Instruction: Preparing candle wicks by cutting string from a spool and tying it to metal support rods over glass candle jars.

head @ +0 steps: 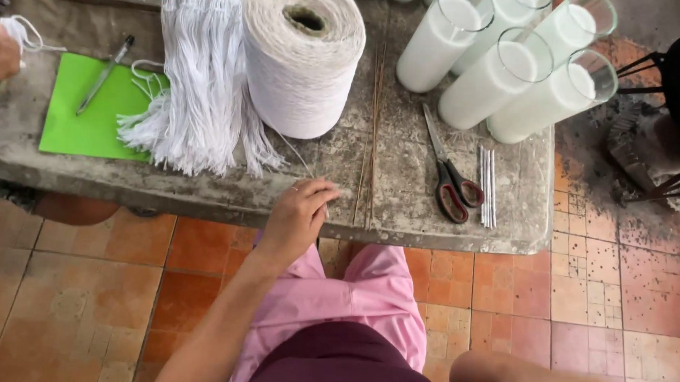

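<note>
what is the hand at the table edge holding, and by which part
The left hand pinches what looks like a thin white string near its loose end on the table; the grip itself is hard to see.

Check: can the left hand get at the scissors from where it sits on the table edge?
Probably yes. The left hand rests on the table near its front edge, and the scissors lie flat to its right. Only a few thin brown sticks lie between, low enough to pass over.

left hand (299, 212) on thin sticks (369, 148) beside string spool (304, 59)
</note>
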